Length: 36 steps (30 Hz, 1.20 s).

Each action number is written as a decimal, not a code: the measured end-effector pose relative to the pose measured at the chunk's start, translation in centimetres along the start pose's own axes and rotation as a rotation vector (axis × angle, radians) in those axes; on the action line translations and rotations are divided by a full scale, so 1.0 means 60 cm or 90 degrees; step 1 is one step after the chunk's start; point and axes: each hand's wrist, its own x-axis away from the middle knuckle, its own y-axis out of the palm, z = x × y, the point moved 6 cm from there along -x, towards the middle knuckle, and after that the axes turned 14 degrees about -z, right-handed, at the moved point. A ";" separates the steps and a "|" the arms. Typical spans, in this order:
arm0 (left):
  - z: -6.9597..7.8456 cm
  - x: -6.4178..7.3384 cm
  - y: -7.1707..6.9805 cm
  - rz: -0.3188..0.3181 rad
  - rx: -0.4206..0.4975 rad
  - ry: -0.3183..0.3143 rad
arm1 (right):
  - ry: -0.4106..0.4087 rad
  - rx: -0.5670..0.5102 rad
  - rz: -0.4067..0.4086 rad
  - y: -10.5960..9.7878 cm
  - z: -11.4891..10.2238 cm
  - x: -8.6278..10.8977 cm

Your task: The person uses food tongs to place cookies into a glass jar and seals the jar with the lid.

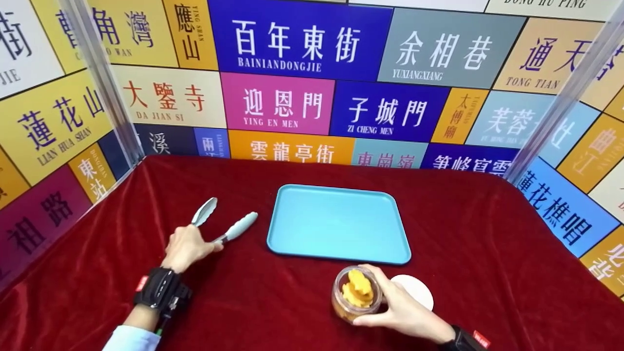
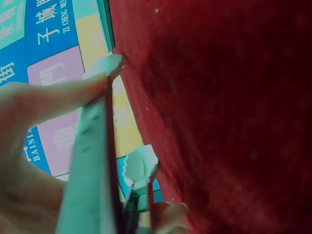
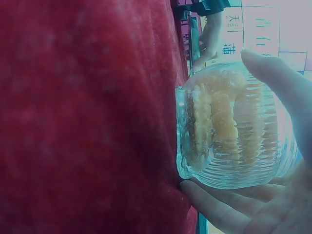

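My left hand (image 1: 187,249) grips a pair of tongs (image 1: 237,228), their two pale scalloped ends spread apart and pointing away from me over the cloth. In the left wrist view, the thumb lies along one arm of the tongs (image 2: 90,165). My right hand (image 1: 402,309) is wrapped round a clear ribbed jar (image 3: 243,168), thumb on one side and fingers on the other. Ridged yellow-orange pieces (image 1: 358,288) fill the jar, which stands upright with its mouth uncovered. Just behind the right hand lies a round white lid (image 1: 414,291), partly hidden by it.
A light blue rectangular tray (image 1: 339,224) lies beyond the jar, between the tongs and the table's right side. Dark red velvet cloth (image 1: 253,302) covers the table. Colourful panels with Chinese street names (image 1: 297,39) and clear upright posts stand around the far edge.
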 end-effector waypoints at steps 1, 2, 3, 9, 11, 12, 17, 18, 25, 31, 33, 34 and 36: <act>0.000 0.001 0.001 -0.006 -0.008 -0.003 | 0.001 -0.001 0.000 0.000 0.000 0.000; -0.001 0.002 0.003 -0.013 -0.017 -0.007 | 0.003 -0.002 0.000 0.000 0.000 0.001; -0.001 0.004 0.004 -0.020 -0.028 -0.012 | 0.004 -0.002 0.002 0.000 -0.001 0.001; 0.005 0.005 0.009 -0.040 -0.066 -0.029 | 0.001 -0.003 0.006 -0.001 -0.002 0.001; 0.008 0.005 0.010 -0.040 -0.069 -0.027 | 0.000 -0.001 0.014 -0.003 -0.003 0.002; 0.009 0.005 0.011 -0.039 -0.071 -0.027 | 0.003 0.001 0.018 -0.003 -0.003 0.002; 0.023 0.012 0.015 0.000 -0.100 -0.005 | 0.002 0.012 0.028 -0.003 -0.005 0.002; 0.031 0.015 0.016 0.024 -0.118 0.021 | 0.000 0.013 0.027 -0.002 -0.005 0.001; 0.150 0.060 0.041 0.180 -0.096 0.426 | 0.005 0.002 0.017 0.000 -0.002 0.000; 0.250 0.105 0.122 -0.145 0.066 0.596 | 0.023 -0.010 0.007 -0.001 0.000 0.002; 0.272 0.114 0.150 -0.223 0.078 0.596 | 0.033 -0.024 -0.011 0.000 0.001 0.003; 0.281 0.117 0.161 -0.248 0.078 0.595 | 0.040 -0.024 -0.019 0.000 0.001 0.003; 0.295 0.123 0.178 -0.283 0.068 0.594 | 0.053 -0.022 -0.032 -0.001 0.003 0.005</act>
